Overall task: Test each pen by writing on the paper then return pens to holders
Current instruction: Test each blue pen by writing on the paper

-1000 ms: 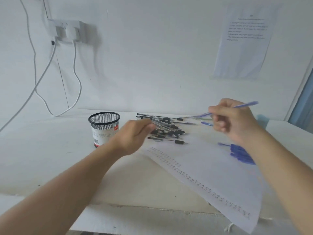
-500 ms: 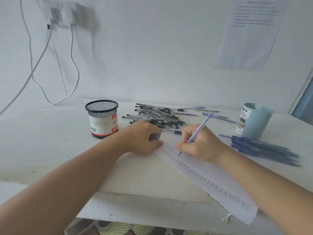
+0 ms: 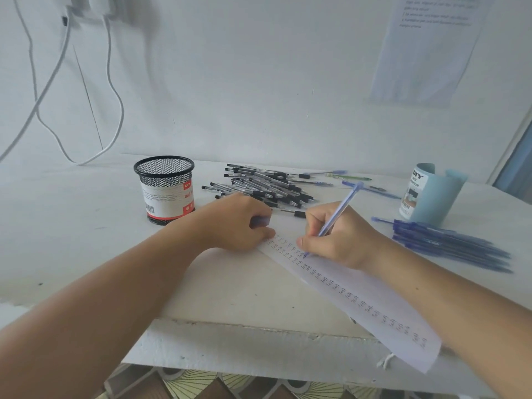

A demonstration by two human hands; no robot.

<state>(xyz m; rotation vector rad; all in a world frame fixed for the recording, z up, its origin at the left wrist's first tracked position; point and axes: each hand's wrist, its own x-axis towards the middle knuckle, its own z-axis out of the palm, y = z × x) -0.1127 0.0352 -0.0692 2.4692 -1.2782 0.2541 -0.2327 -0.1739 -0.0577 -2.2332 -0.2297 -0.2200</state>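
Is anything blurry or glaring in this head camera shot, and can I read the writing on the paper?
Head view: soft even light, faint shadows, no glare; the white wall socket and printed wall sheet are blurred; the dark blue pens at right smear toward the edge; the right hand and its blue ballpoint pen are sharp; marks on the white paper strip show but are illegible.

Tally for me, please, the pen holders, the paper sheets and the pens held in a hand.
Pen holders: 2 (black mesh holder, light blue holder)
Paper sheets: 2 (written sheet, printed notice)
Pens in hand: 1 (blue pen in the right hand)
Total: 5
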